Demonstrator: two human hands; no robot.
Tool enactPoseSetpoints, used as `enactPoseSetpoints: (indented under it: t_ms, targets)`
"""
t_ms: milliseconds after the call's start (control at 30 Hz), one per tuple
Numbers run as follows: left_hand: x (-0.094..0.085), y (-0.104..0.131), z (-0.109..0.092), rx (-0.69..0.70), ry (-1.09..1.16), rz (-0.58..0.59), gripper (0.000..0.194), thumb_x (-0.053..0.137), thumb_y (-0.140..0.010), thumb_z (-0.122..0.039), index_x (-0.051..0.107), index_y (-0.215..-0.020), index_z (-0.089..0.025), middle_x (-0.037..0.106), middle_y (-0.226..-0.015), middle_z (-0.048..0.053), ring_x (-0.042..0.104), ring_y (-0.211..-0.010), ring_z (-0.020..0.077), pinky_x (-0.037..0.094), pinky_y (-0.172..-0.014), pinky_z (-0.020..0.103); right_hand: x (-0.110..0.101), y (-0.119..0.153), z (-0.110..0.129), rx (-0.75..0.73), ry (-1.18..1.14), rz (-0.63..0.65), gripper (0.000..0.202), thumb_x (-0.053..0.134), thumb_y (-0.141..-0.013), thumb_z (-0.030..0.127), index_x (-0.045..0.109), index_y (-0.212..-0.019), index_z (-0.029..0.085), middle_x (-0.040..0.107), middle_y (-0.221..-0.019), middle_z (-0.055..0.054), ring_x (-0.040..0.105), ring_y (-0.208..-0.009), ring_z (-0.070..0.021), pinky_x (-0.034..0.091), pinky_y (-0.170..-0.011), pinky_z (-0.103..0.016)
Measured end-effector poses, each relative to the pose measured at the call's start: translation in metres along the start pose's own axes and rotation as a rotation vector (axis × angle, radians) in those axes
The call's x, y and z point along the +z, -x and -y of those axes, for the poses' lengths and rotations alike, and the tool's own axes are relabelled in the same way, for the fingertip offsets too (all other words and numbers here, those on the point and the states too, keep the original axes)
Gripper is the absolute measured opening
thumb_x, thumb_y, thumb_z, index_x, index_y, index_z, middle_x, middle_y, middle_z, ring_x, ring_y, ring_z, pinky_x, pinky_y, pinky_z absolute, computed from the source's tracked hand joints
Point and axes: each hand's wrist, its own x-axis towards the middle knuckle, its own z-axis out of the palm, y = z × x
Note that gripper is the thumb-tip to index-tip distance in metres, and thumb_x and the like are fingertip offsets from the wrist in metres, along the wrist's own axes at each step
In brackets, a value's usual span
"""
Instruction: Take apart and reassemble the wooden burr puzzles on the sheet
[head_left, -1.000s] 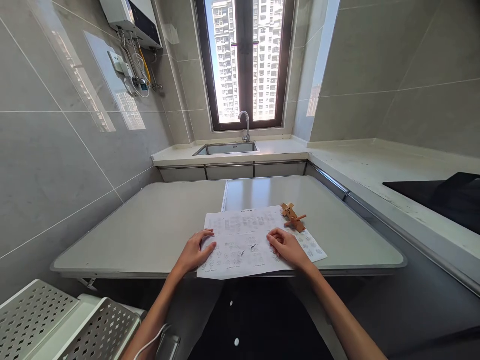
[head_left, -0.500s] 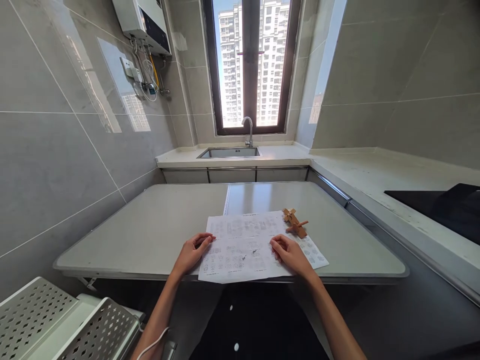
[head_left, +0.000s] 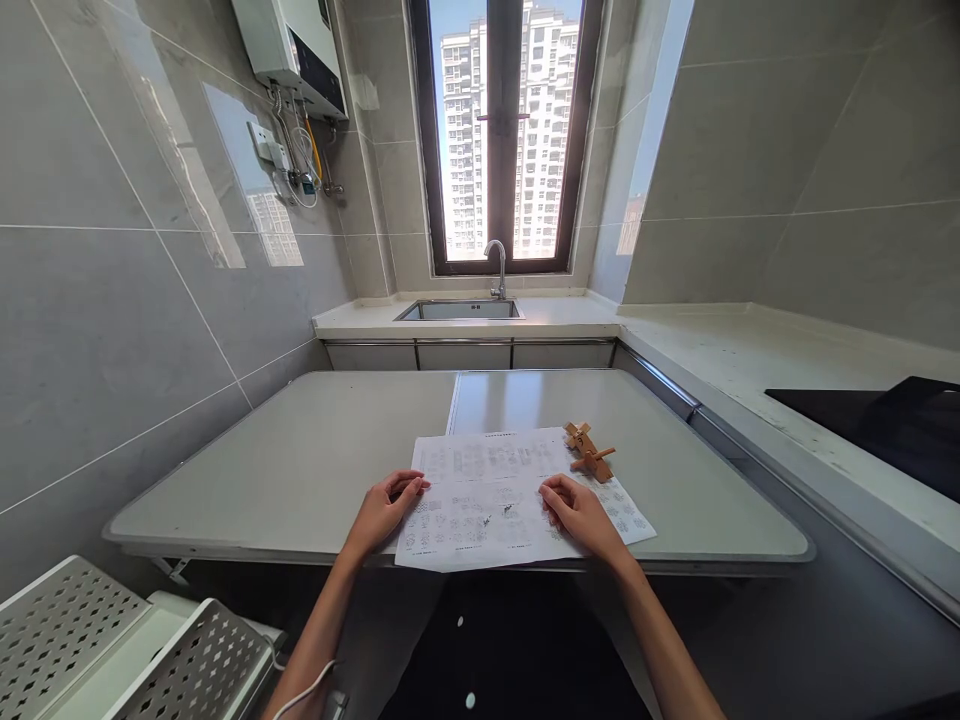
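Left hand (head_left: 381,512) by the paper (head_left: 472,500), right hand (head_left: 583,512) on it, fingers half-curled, can't tell if gripping; light pressure, clear of the wooden toy (head_left: 591,461), should keep the paper flat.

black garment (head_left: 517,650) worn at the middle, dotted with two small round white button-like spots (head_left: 470,701), one set above the other, left forearm (head_left: 321,620) and right forearm (head_left: 658,635) seen bare, the former crossed by a thin white cable (head_left: 306,692)
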Motion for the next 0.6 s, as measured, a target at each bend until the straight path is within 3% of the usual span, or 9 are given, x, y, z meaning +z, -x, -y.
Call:
enactPoseSetpoints:
  t_ms: [600]
  targets:
    - [-0.0014, 0.0039, -0.0070, -0.007, 0.008, 0.007, 0.055, 0.059, -0.093, -0.066, 0.071, -0.117, -0.018, 0.081, -0.115, 0.012, 0.075, -0.110, 0.0314, 0.054, -0.102, 0.043, -0.0002, -0.0011, -0.0044, -0.012, 0.083, 0.036, 0.053, 0.063, -0.090, 0.073, 0.064, -0.092, 0.019, 0.065, -0.073, -0.002, 0.055, -0.056, -0.0166, 0.043, -0.055, -0.030]
